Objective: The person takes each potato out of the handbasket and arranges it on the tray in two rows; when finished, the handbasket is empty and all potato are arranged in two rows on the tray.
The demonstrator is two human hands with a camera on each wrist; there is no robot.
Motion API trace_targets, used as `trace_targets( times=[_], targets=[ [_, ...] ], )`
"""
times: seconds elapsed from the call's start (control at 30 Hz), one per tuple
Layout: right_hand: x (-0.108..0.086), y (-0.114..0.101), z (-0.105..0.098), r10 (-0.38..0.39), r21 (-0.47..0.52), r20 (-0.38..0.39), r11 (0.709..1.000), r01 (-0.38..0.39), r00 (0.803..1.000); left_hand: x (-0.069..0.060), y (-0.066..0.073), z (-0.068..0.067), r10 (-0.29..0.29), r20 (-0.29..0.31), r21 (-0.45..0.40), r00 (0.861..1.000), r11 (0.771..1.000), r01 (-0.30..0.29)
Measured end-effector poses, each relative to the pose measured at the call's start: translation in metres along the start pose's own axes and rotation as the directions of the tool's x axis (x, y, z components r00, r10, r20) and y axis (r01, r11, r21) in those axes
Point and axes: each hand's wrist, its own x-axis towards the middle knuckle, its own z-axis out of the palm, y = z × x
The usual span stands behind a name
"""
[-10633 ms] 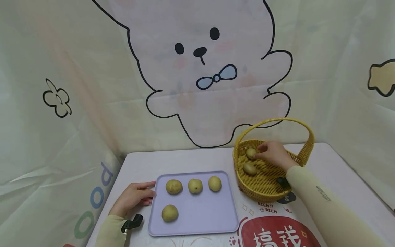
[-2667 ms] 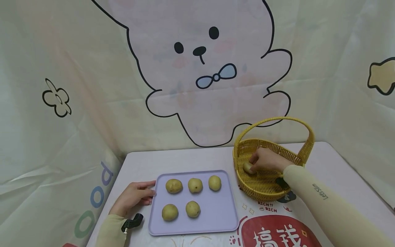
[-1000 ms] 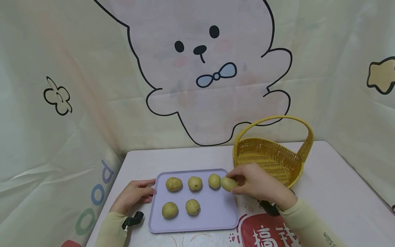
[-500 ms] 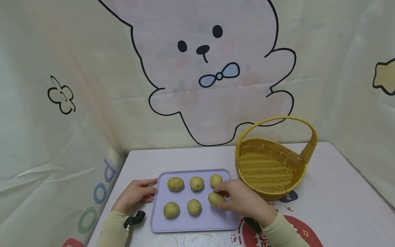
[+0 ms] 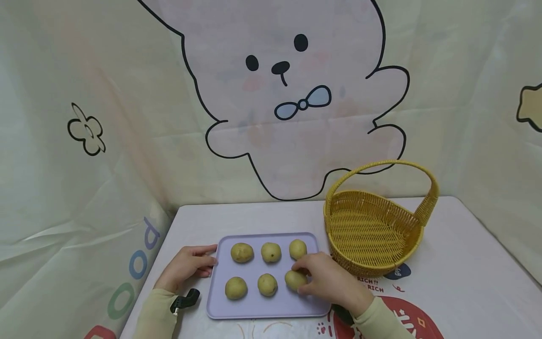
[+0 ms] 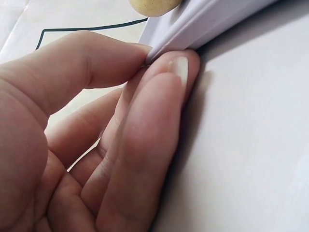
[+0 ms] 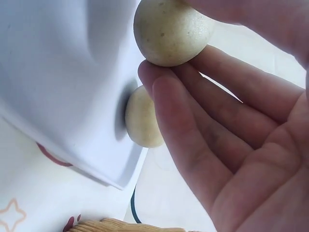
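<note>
In the head view my right hand (image 5: 332,282) pinches a potato (image 5: 295,280) at the front right of the lilac tray (image 5: 254,311). The right wrist view shows this potato (image 7: 171,34) between thumb and fingers, with another potato (image 7: 143,118) behind them on the tray. My left hand (image 5: 186,267) is at the tray's left edge; in the left wrist view its fingertips pinch the rim (image 6: 186,29). Three potatoes lie in the tray's back row, one being the middle potato (image 5: 271,253). Two sit in front, left potato (image 5: 235,288) and middle potato (image 5: 267,285).
A yellow wicker basket (image 5: 368,235) with a tall handle stands behind and right of the tray, with no potatoes visible in it. The white table (image 5: 262,216) has printed red patterns at the front. A cloth backdrop (image 5: 169,165) hangs behind and at the sides.
The right hand took the last potato from the basket and carried it left to the tray's front right. Earlier it added the front middle potato. The left hand stays at the rim.
</note>
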Motion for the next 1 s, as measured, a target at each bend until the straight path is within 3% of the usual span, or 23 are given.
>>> trace_targets(
  times=[0.77, 1.0],
  targets=[
    [0.002, 0.001, 0.006, 0.029, -0.041, 0.022, 0.999, -0.028, 0.999, -0.003, -0.004, -0.003, 0.005, 0.003, 0.01, 1.0, 1.0, -0.005],
    [0.005, -0.001, 0.003, 0.046, 0.007, 0.015, 0.999, -0.046, 0.999, 0.0, -0.003, -0.009, 0.014, -0.013, 0.022, 1.0, 1.0, -0.013]
  ],
)
